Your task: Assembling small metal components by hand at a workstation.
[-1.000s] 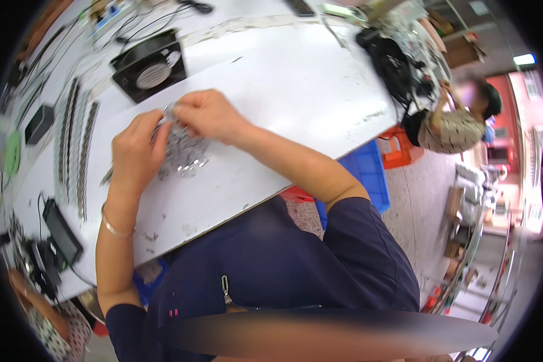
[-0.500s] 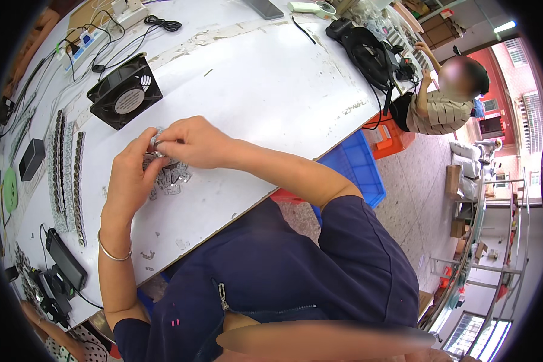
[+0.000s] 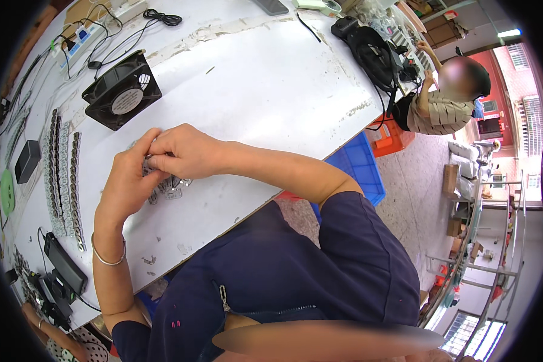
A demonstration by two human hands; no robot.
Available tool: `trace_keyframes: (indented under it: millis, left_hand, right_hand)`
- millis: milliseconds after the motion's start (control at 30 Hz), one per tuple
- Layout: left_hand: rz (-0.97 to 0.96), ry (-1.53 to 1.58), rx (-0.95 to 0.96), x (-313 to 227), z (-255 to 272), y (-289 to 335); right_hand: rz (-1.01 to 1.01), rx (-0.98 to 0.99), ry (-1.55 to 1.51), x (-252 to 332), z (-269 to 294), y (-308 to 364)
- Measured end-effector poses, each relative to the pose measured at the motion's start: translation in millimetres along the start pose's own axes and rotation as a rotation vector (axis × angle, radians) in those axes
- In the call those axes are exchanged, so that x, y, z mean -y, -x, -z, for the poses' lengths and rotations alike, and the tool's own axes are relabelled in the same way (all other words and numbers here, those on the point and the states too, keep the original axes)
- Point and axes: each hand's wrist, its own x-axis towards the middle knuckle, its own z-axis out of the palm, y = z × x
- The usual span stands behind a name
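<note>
My left hand (image 3: 125, 181) and my right hand (image 3: 187, 151) meet over the white table, fingertips together. Both are closed, pinching a small silvery piece (image 3: 148, 160) that the fingers mostly cover, so its kind cannot be made out. Just under and beside the fingers lies a loose pile of small clear and silvery parts (image 3: 172, 188), partly hidden by my hands. Beyond my hands stands a black square fan (image 3: 123, 90) with a round pale label. To the left, several long rows of small metal parts (image 3: 59, 175) lie side by side.
Left of the rows are a dark box (image 3: 27, 161) and a green object (image 3: 6, 192); a black power adapter (image 3: 65, 265) lies nearer. Cables and a power strip (image 3: 81, 45) are at the far left. A black strapped item (image 3: 368, 51) lies far right, near a seated person (image 3: 443, 111).
My hands have drawn closer together, the right moving slightly down and left, now covering more of the held piece. The whole view has shifted slightly.
</note>
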Motion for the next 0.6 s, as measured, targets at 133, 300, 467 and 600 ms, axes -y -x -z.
trace_keyframes:
  millis: [133, 300, 467, 600]
  left_hand:
    - [0.016, 0.09, 0.011, 3.0, -0.4, -1.5]
    - [0.052, 0.06, -0.03, -3.3, 17.1, 1.1]
    - [0.317, 0.29, 0.095, 20.1, 31.6, 17.9]
    - [0.101, 0.235, 0.191, 15.0, 38.4, 14.8]
  right_hand:
    - [0.016, 0.054, 0.09, 9.9, 7.8, -2.2]
    - [0.028, -0.067, 0.159, 18.1, 19.9, -9.0]
    - [0.084, -0.012, 0.226, 16.3, 8.9, -15.3]
    - [-0.163, 0.133, -0.184, 17.1, 16.3, -13.0]
